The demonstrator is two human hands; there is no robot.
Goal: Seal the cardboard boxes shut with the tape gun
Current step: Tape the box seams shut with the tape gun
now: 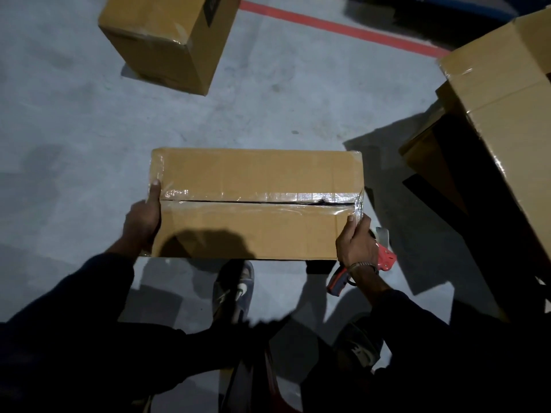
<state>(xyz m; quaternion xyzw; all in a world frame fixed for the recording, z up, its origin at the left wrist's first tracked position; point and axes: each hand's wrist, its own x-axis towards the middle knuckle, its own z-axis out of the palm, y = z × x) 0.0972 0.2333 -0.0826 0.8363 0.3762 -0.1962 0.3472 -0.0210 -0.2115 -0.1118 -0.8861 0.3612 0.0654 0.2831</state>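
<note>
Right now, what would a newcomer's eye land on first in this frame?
The cardboard box at centre, gripped at its ends by the left hand and right hand, with clear tape along its top seam. Next, the red tape gun behind the right hand, and the red line on the floor beyond.

Dim grey concrete floor [74,120] crossed by a red painted line [343,26], with hard shadows.

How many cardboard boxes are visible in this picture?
3: one box held between both hands, one on the floor top left, one at right. More may lie out of view.
</note>
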